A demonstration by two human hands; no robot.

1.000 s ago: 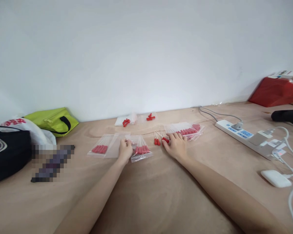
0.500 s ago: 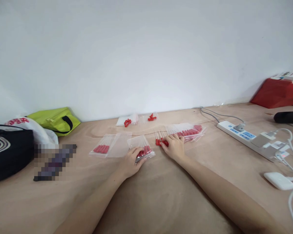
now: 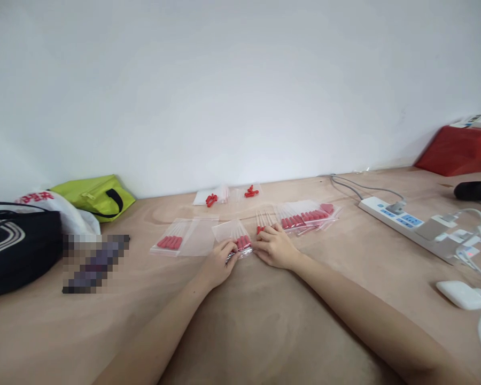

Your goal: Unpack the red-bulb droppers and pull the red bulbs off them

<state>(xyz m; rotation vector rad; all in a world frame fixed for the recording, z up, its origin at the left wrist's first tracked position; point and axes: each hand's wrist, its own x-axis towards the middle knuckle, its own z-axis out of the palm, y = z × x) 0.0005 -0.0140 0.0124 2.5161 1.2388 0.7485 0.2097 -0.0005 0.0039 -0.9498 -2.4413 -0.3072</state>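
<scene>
While your left hand (image 3: 221, 262) stays clamped on the near edge of the central clear bag (image 3: 237, 232) on the bench (image 3: 244, 321), your right hand (image 3: 276, 247) has shifted from the loose red-ended sticks (image 3: 260, 229) to that bag's right corner; both seem to attend one bag, though I cannot tell whether the right grips.

Wall (image 3: 240, 96): plain, pale grey-white, spans full width; small faint marks at right. Light soft, brightest on wall's lower middle. Surface (image 3: 288, 326): tan, wavy wood-like grain, runs up to wall; darker at near centre.
</scene>
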